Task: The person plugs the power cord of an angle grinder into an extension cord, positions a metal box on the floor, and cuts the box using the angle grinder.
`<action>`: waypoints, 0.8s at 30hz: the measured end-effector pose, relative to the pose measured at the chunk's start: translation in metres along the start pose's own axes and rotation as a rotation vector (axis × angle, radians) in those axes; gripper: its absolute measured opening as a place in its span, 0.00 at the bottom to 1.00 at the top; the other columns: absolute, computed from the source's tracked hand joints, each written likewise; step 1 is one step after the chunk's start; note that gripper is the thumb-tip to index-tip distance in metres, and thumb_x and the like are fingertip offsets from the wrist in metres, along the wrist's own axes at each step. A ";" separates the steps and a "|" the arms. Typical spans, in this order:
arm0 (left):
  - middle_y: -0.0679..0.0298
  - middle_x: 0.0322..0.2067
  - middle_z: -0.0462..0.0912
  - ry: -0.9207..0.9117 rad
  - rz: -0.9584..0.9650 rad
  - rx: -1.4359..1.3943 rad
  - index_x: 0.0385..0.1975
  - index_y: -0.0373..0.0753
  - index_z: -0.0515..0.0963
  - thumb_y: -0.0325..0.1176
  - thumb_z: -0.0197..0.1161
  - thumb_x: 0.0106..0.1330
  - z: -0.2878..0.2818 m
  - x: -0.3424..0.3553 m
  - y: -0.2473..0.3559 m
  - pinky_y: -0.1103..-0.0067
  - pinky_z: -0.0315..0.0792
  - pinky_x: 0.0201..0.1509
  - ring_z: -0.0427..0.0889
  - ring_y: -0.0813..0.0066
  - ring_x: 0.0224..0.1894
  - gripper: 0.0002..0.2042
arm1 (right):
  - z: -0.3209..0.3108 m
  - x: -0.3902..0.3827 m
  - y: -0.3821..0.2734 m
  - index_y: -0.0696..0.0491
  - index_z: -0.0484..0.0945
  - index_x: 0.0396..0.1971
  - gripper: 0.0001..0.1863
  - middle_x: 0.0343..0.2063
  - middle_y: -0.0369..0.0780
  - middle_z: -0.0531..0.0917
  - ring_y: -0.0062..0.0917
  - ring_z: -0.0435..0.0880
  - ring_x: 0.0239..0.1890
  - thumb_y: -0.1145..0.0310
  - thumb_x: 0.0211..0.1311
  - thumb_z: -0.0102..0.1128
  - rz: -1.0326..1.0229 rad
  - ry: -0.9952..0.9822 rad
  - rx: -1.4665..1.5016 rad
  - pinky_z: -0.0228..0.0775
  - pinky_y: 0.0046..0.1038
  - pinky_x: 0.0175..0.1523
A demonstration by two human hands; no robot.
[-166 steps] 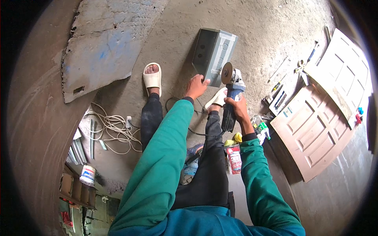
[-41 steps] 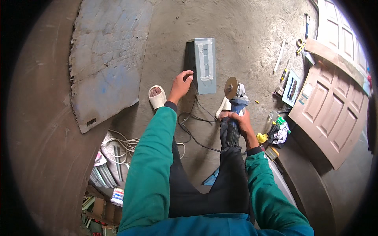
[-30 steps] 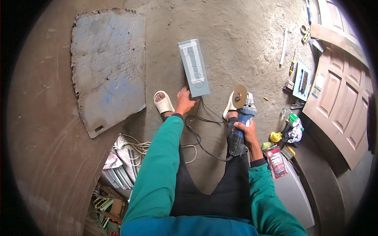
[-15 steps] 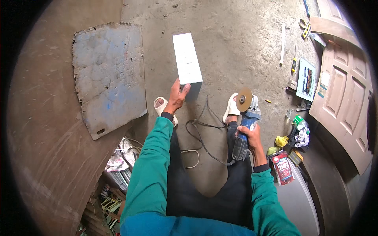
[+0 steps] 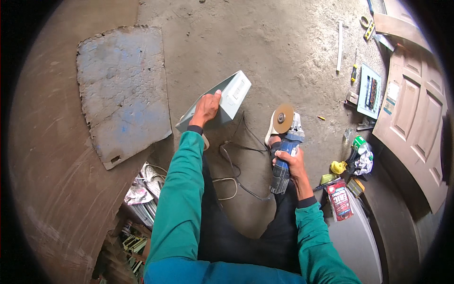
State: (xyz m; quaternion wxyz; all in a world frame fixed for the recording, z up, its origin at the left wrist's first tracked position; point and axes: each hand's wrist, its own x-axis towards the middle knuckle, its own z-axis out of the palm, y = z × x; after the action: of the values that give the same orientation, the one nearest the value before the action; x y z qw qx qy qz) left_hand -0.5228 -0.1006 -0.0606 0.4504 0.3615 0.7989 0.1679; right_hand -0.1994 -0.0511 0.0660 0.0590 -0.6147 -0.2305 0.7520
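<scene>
My left hand (image 5: 206, 110) is closed on the edge of a pale grey box-like metal enclosure (image 5: 235, 96), thumb on top. The enclosure is tilted, and one end face with rectangular outlines shows. In my right hand (image 5: 292, 162) is a blue angle grinder (image 5: 281, 173), gripped round its body. Its tan cutting disc (image 5: 283, 118) points away from me, apart from the enclosure. A black cord (image 5: 246, 185) runs from the grinder's near end in loops across the floor between my feet.
A worn sheet (image 5: 125, 94) lies to the left. At right are a panelled door (image 5: 416, 113), a screwdriver (image 5: 354, 71), a light blue panel (image 5: 368, 92) with a breaker row, a yellow-black level (image 5: 369, 31) and a red packet (image 5: 339, 201). Papers (image 5: 144, 189) are piled at lower left.
My left hand has turned and tipped the enclosure, bringing it nearer, so another face and its rim show. The grinder in my right hand has shifted slightly left.
</scene>
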 end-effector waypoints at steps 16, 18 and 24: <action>0.37 0.22 0.74 -0.147 0.062 0.253 0.18 0.26 0.73 0.52 0.38 0.68 0.027 0.037 0.048 0.56 0.67 0.36 0.74 0.35 0.30 0.32 | -0.035 0.034 0.026 0.59 0.71 0.38 0.18 0.25 0.39 0.79 0.23 0.82 0.22 0.69 0.47 0.65 0.080 -0.002 0.272 0.78 0.26 0.27; 0.36 0.23 0.73 -0.246 0.121 0.311 0.20 0.25 0.72 0.51 0.40 0.67 0.022 0.045 0.053 0.56 0.66 0.36 0.74 0.35 0.31 0.30 | -0.037 0.037 0.028 0.59 0.72 0.31 0.15 0.23 0.39 0.79 0.24 0.82 0.21 0.69 0.46 0.66 0.061 -0.007 0.302 0.78 0.26 0.26; 0.39 0.25 0.77 -0.406 0.315 0.515 0.23 0.27 0.76 0.55 0.41 0.67 0.024 0.079 0.050 0.57 0.68 0.36 0.76 0.40 0.32 0.32 | -0.033 0.050 0.029 0.58 0.71 0.33 0.16 0.23 0.39 0.78 0.23 0.82 0.20 0.72 0.45 0.67 0.045 -0.025 0.272 0.77 0.26 0.25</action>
State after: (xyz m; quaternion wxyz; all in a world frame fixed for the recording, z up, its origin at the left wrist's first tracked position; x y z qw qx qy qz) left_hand -0.5078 -0.0102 -0.0908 0.4625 0.6077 0.6439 -0.0468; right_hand -0.1736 -0.0496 0.0046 0.1220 -0.5968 -0.1131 0.7849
